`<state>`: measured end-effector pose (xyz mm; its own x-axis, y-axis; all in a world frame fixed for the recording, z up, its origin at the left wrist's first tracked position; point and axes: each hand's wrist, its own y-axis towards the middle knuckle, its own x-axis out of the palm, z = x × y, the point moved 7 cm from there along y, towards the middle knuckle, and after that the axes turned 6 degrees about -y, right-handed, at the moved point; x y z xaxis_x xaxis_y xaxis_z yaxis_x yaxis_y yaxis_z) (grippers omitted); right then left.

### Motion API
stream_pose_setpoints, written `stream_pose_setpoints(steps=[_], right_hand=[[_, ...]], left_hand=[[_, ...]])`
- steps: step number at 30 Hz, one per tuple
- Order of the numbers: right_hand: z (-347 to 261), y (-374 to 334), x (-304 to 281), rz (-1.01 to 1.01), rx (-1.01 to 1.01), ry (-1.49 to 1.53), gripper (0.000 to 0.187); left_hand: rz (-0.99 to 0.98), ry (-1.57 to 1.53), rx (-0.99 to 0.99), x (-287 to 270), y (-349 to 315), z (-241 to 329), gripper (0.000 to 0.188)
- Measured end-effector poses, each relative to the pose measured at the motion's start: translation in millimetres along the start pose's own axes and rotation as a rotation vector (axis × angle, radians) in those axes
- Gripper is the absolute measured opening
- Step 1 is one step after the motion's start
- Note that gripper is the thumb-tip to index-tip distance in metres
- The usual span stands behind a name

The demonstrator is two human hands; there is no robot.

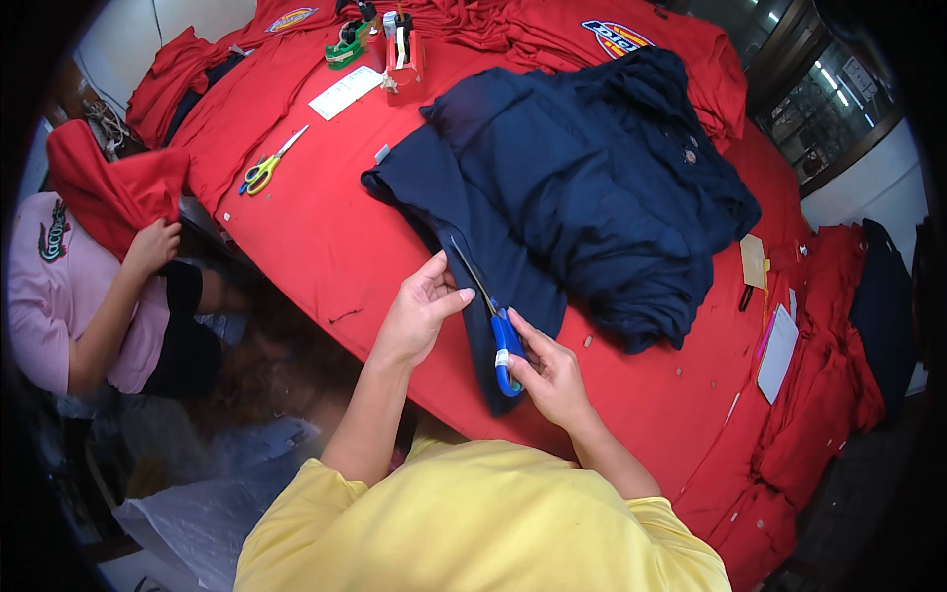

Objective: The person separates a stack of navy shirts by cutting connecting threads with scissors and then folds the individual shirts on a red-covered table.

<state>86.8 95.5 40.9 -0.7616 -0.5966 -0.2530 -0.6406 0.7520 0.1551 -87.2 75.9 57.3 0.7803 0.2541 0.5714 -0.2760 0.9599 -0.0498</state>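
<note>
My right hand is wrapped round the blue handles of a pair of scissors. Their slim blades point up and left, close together, over the navy garment. Beside the blades, my left hand pinches the near left edge of this garment between thumb and fingers. The cloth narrows to a dark strip that hangs down past the scissors toward my yellow shirt. The bulk of the garment lies bunched and wrinkled on the red-covered table. A small white tag sticks out at its left corner.
Yellow-handled scissors, a white paper, a green tape dispenser and a red holder lie toward the back. Red garments and a white card are right. A person in pink holds red cloth at left.
</note>
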Motion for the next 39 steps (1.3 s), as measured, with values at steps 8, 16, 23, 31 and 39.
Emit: stream_pose_setpoints(steps=[8, 16, 23, 31, 39], right_hand=[[9.4, 5.0, 4.0, -0.14, 0.361, 0.211, 0.051], [12.7, 28.8, 7.2, -0.118, 0.266, 0.135, 0.049], [24.6, 32.9, 9.8, -0.108, 0.241, 0.155, 0.049], [16.8, 51.1, 9.6, -0.153, 0.268, 0.094, 0.052], [18.0, 55.6, 14.5, -0.149, 0.109, -0.102, 0.053]], left_hand=[[0.089, -0.164, -0.017, -16.0, 16.9, -2.7, 0.057], [0.004, 0.057, -0.034, -20.9, 17.6, -0.1, 0.047], [0.072, -0.063, 0.002, -29.6, 31.2, 6.1, 0.038], [0.054, 0.032, -0.036, -32.3, 28.4, 6.1, 0.033], [0.105, -0.009, 0.06, -51.6, 38.4, 10.8, 0.041]])
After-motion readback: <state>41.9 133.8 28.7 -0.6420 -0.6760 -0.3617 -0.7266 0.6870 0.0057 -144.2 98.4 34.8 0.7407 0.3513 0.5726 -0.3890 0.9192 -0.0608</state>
